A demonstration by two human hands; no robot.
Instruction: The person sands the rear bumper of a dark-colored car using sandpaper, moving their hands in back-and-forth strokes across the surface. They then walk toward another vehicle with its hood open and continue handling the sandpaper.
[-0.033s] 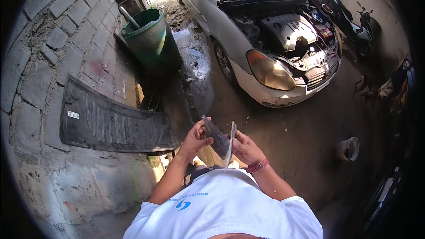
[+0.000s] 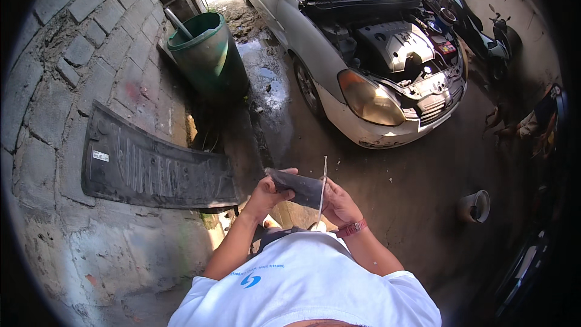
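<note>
In front of my white shirt, my left hand [image 2: 264, 197] is closed around a dark grey flat rectangular sheet [image 2: 301, 189], its thumb lying on the face. The sheet slopes slightly down to the right, and its right end reaches a thin pale flat piece [image 2: 323, 191]. That piece stands nearly upright and almost edge-on, so its kind is unclear. My right hand [image 2: 342, 206] grips it from the right, with a red watch on the wrist. Some right fingertips are hidden behind the piece. Whether the sheet and the piece touch, I cannot tell.
Ahead stands a silver car [image 2: 369, 103] with its hood up and engine showing. A green drum [image 2: 209, 63] and a black ribbed panel [image 2: 160, 169] are by the block wall [image 2: 60, 103] on the left. To the right are a small bucket [image 2: 475, 207] and a motorbike [image 2: 496, 42].
The dark sheet has turned from a steep slant to nearly level, showing more of its face. The pale piece has turned edge-on and stands higher. Both hands stay in about the same place.
</note>
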